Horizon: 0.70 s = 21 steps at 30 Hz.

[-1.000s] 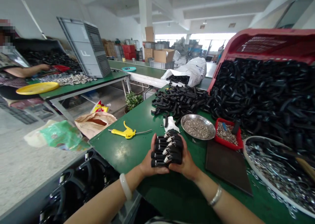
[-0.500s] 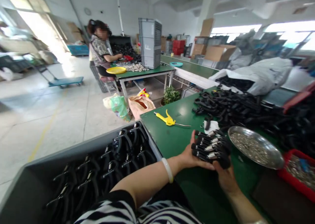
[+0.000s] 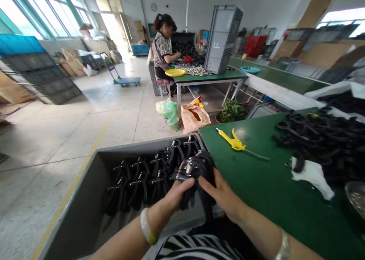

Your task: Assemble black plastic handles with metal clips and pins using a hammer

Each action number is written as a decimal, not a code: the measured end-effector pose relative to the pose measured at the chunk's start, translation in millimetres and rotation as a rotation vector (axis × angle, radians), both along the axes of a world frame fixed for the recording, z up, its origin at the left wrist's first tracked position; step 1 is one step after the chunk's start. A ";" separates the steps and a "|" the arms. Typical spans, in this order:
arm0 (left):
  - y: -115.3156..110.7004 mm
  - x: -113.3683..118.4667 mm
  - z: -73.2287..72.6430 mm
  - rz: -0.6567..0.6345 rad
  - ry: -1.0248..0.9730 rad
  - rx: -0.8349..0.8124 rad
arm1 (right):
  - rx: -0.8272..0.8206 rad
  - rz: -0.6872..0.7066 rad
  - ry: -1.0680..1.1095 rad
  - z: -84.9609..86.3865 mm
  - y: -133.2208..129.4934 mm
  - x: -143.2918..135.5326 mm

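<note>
My left hand [image 3: 177, 194] and my right hand [image 3: 226, 197] are both closed around a bundle of black curved levers [image 3: 201, 166] with silver metal pins. They hold it over the right end of a grey crate [image 3: 81, 210], close to the table edge. My left thumb lies near the pins, while my right hand grips the curved ends. Inside the crate, rows of similar black levers [image 3: 139, 185] stand grouped in bunches, pins upward. The fingers under the bundle are mostly hidden.
On the green table [image 3: 256, 191] lie a yellow air blow gun [image 3: 235, 142], a white scrap [image 3: 312, 176] and a heap of black parts [image 3: 322, 138]. A metal bowl [image 3: 356, 195] is cut off at right. Beyond, a co-worker [image 3: 164, 48] sits at another table.
Both hands have carried the lever bundle from above the green table leftward to above the crate. The view has turned left. The blow gun stays on the table.
</note>
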<state>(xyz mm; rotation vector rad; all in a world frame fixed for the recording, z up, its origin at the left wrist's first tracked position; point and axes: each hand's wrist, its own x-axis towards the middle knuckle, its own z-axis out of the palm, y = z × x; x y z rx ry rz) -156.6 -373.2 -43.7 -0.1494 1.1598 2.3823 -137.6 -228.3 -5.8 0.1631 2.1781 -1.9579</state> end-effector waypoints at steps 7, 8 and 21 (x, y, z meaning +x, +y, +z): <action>-135.1 -31.2 -65.4 0.219 -0.447 -0.141 | -0.018 0.397 -0.306 -48.1 -70.7 -39.6; -145.7 -43.5 -71.6 0.216 -0.454 -0.146 | 0.028 0.418 -0.323 -52.7 -67.5 -39.2; -152.6 -159.2 -95.7 -0.039 -0.264 -0.734 | -0.011 0.218 -0.440 -57.0 1.4 -11.7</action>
